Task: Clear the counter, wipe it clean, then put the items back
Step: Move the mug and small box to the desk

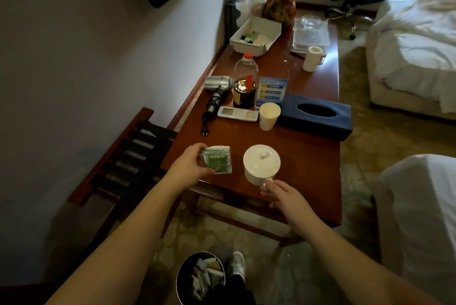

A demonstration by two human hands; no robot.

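Observation:
A long red-brown wooden counter point(308, 156) runs along the wall. At its near left corner my left hand point(190, 165) grips a small clear holder of green-and-white packets point(218, 162). To the right stands a white lidded ceramic mug point(261, 164), and my right hand point(281, 193) pinches its handle at the near side. Further back lie a paper cup point(269, 115), a white remote point(238, 113), a dark blue tissue box point(315, 117), a silver hair dryer point(217, 84) with its cord, a dark tin point(244, 94) and a plastic bottle point(245, 67).
At the far end are a white box of toiletries point(256, 35), a glass tray with a bowl point(311, 30), a white cup point(312, 57) and bags. A slatted luggage rack point(133, 156) stands left, a waste bin point(199, 277) by my foot, beds to the right.

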